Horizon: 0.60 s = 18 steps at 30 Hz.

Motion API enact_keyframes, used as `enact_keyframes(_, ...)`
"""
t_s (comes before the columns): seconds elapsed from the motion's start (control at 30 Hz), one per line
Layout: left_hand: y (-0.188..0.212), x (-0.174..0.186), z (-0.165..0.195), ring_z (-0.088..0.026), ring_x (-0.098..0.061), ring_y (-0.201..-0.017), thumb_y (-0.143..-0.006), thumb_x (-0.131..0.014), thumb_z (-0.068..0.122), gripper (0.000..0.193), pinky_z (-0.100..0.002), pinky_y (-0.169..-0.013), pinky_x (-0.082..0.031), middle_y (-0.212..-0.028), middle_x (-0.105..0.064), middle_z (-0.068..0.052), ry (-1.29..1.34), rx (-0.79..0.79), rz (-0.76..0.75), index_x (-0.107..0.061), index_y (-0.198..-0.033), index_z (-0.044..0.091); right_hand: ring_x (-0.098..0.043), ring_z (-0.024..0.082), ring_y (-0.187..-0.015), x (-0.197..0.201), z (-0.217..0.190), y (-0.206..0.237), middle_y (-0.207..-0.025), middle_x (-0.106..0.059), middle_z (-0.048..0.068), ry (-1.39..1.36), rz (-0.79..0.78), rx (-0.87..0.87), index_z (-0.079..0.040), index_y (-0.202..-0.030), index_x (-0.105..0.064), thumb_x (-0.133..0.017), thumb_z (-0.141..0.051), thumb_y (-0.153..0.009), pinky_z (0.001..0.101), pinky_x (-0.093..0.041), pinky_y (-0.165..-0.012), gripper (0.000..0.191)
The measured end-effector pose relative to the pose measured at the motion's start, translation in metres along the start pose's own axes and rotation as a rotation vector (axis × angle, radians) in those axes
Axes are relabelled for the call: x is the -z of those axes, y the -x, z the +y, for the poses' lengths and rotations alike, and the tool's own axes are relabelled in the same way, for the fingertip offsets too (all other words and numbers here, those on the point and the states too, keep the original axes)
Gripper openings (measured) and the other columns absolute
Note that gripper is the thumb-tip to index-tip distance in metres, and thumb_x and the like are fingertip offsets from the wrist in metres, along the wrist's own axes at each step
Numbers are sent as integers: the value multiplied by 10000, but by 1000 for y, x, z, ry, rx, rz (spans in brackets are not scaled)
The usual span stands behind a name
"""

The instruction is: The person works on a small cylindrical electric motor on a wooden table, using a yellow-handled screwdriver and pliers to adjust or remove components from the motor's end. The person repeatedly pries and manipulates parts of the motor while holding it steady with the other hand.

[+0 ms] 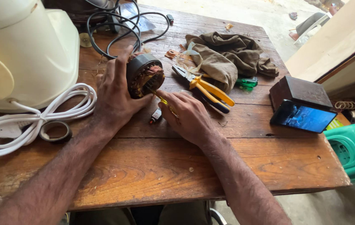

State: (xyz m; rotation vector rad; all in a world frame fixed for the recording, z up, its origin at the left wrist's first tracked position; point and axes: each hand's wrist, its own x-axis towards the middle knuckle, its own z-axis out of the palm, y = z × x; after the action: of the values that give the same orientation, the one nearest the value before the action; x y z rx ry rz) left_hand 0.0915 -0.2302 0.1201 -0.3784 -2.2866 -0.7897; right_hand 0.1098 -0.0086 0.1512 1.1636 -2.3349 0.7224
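My left hand (115,93) grips a round black motor stator (144,75) with copper windings, holding it on its side on the wooden table (152,166). My right hand (190,116) holds a thin yellow-handled tool (163,101) whose tip pokes into the stator's windings. A small black and red part (155,116) lies on the table just under my right hand.
Yellow-handled pliers (208,89) lie beside a brown cloth (227,56), with a green-handled tool (246,82) near it. A cream appliance housing (23,50), white cord (40,116), tape roll (55,131) and black cables (115,25) sit left. A phone (302,116) leans on a dark box; green stool (354,148) at right.
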Motion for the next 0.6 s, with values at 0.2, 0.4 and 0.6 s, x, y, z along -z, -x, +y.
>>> enact_keyframes(0.2, -3, 7, 9, -395, -603, -1211, -637, -1013, 368, 1271, -668, -1003, -495, -1388, -458, -222, -53, -138, 45, -198, -1608, 267, -725, 283, -996, 9, -3, 3, -1121, -746, 148, 44, 16, -4, -34, -1295, -659, -617, -214, -1051, 414, -579, -859, 306)
enact_keyframes(0.4, -6, 16, 17, -355, -641, -1171, -746, -968, 235, 1163, -440, -825, -690, -1380, -444, -204, 157, -34, -56, -201, -1619, 284, -679, 264, -909, 17, -14, -4, -969, -737, 106, 57, -30, -69, -32, -1257, -677, -620, -215, -1032, 411, -555, -795, 296)
enact_keyframes(0.6, -8, 27, 29, -397, -544, -1299, -683, -974, 191, 1152, -449, -962, -653, -1419, -380, -211, 73, -149, 28, -286, -1600, 297, -659, 269, -893, 26, -26, -10, -928, -705, 105, 65, -3, -66, -40, -1226, -691, -629, -212, -1020, 411, -544, -764, 276)
